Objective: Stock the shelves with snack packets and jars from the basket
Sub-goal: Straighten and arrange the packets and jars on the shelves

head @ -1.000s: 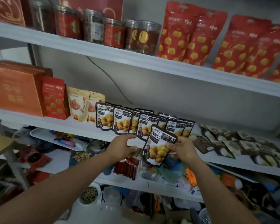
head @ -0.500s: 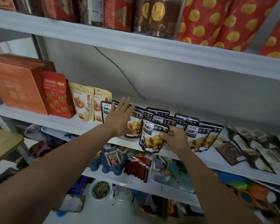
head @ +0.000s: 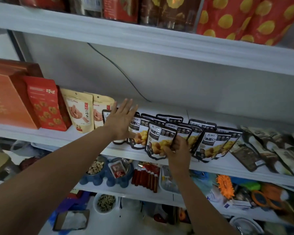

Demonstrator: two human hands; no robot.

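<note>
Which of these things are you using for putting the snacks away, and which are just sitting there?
Part of the job:
- chestnut packet held in the right hand
- left hand, open, steadying the row of chestnut packets
- middle shelf

Just sitting there:
- orange box
- bowl of peanuts
- red sticks below

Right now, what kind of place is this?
Probably a small shop or its stockroom. White shelves hold many identical chestnut packets faced out in a row, jars line the tier above, and loose bowls and clutter sit below. The right hand is adding another packet.
</note>
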